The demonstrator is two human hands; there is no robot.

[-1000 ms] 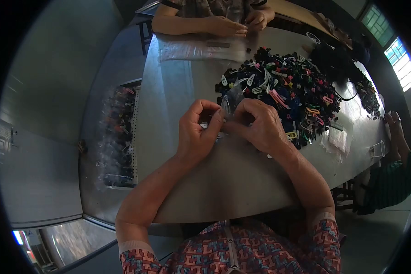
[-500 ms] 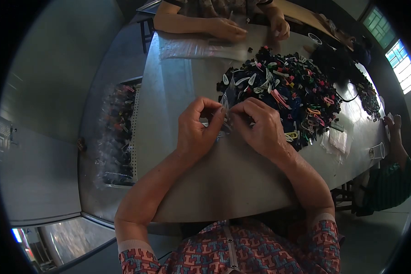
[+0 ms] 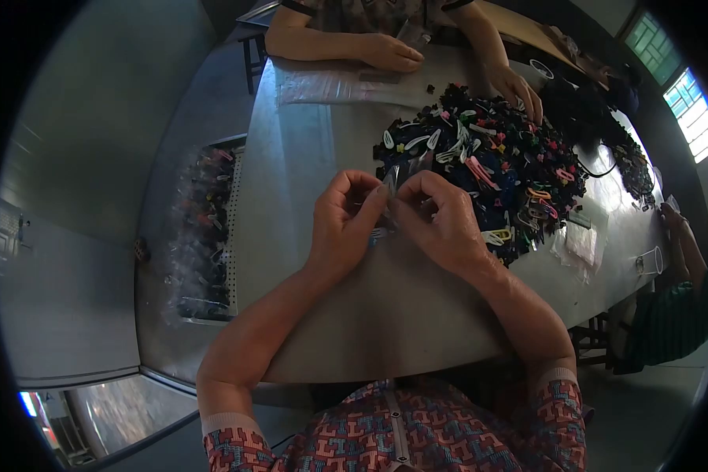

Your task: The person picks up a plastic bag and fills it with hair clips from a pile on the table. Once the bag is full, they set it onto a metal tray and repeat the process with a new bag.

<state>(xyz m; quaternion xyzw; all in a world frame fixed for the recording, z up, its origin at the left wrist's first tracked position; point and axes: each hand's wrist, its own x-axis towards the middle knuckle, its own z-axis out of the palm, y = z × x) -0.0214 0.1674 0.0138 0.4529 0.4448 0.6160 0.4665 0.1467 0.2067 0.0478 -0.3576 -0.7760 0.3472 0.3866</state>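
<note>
1. Left hand [image 3: 340, 228] and right hand [image 3: 447, 228]: fingertips pinching clear plastic [image 3: 392, 179], above tabletop [image 3: 354, 322], beside clip pile [image 3: 499, 145].
2. Pinch lightly; thin film likely creases.
3. Small, even finger moves, wrists steady.

Daylight enters a barred window [image 3: 691, 112] beside grey walls [image 3: 102, 118].

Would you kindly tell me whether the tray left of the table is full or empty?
Full: clear bags of small coloured items cover the tray and overhang its left side.
</note>
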